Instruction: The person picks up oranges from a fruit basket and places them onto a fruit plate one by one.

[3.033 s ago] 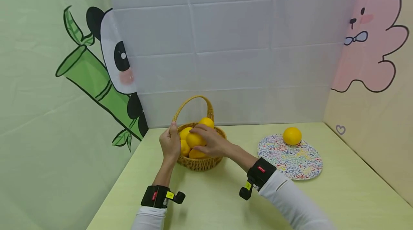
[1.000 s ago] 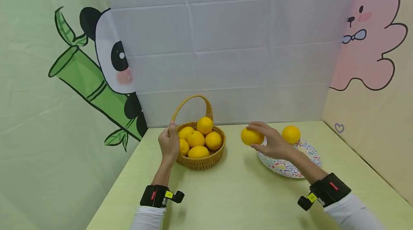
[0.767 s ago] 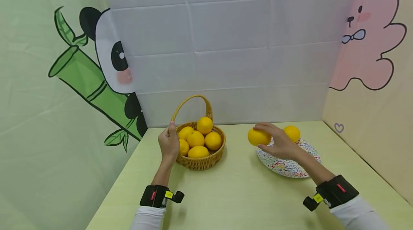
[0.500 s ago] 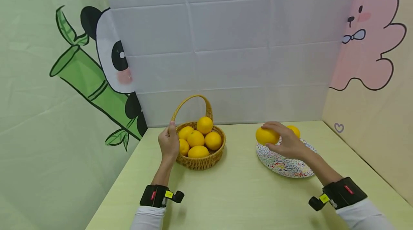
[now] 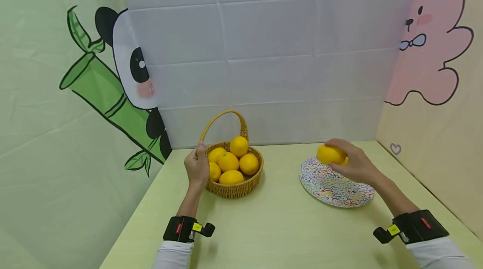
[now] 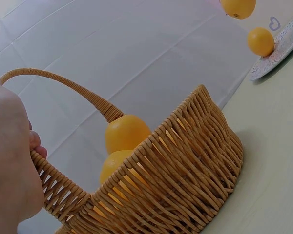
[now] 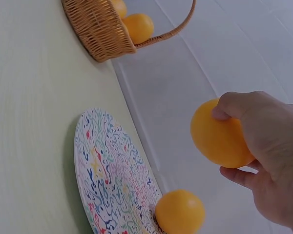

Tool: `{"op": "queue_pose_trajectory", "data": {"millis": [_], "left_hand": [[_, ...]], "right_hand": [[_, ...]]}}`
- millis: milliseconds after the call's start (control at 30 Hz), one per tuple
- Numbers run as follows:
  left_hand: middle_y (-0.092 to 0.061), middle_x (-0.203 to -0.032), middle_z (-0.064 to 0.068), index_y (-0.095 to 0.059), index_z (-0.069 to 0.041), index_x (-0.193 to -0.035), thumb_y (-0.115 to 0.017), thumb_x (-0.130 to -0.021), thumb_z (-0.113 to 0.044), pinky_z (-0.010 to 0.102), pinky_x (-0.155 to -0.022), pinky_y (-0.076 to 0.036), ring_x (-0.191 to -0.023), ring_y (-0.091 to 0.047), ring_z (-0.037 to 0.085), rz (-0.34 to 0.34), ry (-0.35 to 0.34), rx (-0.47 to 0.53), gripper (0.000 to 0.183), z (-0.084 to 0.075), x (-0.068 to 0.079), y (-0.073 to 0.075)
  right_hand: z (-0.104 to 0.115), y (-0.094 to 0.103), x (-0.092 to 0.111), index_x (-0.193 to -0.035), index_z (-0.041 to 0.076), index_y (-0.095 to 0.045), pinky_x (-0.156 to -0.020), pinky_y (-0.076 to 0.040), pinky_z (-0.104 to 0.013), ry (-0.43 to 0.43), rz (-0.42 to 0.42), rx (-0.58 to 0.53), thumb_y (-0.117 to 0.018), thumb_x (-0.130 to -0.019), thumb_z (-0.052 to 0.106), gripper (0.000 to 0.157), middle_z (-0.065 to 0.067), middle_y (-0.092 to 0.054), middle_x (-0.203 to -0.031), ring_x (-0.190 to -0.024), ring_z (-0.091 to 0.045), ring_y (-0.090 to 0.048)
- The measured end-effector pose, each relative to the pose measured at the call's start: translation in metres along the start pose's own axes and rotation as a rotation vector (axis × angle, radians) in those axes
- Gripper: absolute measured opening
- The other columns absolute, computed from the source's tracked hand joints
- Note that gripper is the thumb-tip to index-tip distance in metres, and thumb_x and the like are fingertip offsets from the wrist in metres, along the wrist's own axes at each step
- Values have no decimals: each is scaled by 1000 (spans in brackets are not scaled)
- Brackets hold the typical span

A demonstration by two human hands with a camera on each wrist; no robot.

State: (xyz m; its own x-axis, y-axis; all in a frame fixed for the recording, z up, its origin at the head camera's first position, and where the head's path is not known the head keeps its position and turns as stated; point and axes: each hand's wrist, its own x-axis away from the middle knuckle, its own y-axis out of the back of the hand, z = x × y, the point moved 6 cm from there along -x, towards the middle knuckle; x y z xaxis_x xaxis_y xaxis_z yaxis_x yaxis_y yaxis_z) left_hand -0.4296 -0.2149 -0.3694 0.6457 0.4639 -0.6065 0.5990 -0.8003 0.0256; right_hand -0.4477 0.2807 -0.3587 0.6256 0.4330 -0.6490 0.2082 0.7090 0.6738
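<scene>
My left hand [image 5: 197, 166] grips the handle [image 5: 226, 113] of a wicker basket [image 5: 234, 191] by its near left side. Several oranges [image 5: 239, 146] are heaped in the basket; the front one looks longer than the rest. Over the back of a round, colourfully speckled plate [image 5: 336, 193], my right hand [image 5: 356, 162] holds an orange [image 5: 330, 154] between thumb and fingers. The right wrist view shows this held orange [image 7: 217, 136] raised above the plate. A second orange [image 7: 179, 213] sits at the plate's far edge, mostly hidden behind my right hand in the head view.
Basket and plate stand apart on a pale yellow-green tabletop [image 5: 271, 227], basket left of centre and plate at the right. A white cloth wall [image 5: 271, 72] closes off the back. Printed cloths with a panda and a pink bear flank both sides.
My right hand has taken an orange from the basket and carried it right until it is over the plate. The left hand has kept its grip on the handle.
</scene>
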Motion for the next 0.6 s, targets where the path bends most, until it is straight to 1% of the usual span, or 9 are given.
{"op": "queue_pose_trajectory", "data": {"millis": [167,367,500,600], "left_hand": [[-31,-50,-4,-38,-14,-59,-47,-106,-56,21,-37,-17,-40,-26,10,4,2,1,63,1,0,2],[-31,-50,-5,-37,-14,-59,-46,-106,-56,21,-37,-17,-40,-26,10,11,12,0,63,1,0,3],[-31,-49,-5,-38,-13,-58,-46,-106,-55,21,-36,-17,-39,-26,10,8,9,5,64,1,-1,4],[-31,-50,-4,-37,-13,-58,-47,-107,-53,22,-37,-16,-38,-25,6,-1,1,11,63,1,-1,4]], "right_hand": [[-13,10,7,-137,4,-60,-89,-54,-56,-39,-5,26,-87,-78,1,65,-14,-56,-141,-116,-31,-58],[-29,20,17,-136,0,-58,-90,-50,-63,-74,18,65,-84,-79,-2,63,-20,-56,-140,-115,-37,-57],[-42,22,24,-136,-1,-58,-90,-49,-65,-128,45,91,-83,-80,1,61,-22,-55,-138,-112,-39,-56],[-52,22,31,-136,-2,-57,-89,-49,-65,-186,75,105,-82,-82,2,60,-23,-55,-138,-110,-38,-55]]}}
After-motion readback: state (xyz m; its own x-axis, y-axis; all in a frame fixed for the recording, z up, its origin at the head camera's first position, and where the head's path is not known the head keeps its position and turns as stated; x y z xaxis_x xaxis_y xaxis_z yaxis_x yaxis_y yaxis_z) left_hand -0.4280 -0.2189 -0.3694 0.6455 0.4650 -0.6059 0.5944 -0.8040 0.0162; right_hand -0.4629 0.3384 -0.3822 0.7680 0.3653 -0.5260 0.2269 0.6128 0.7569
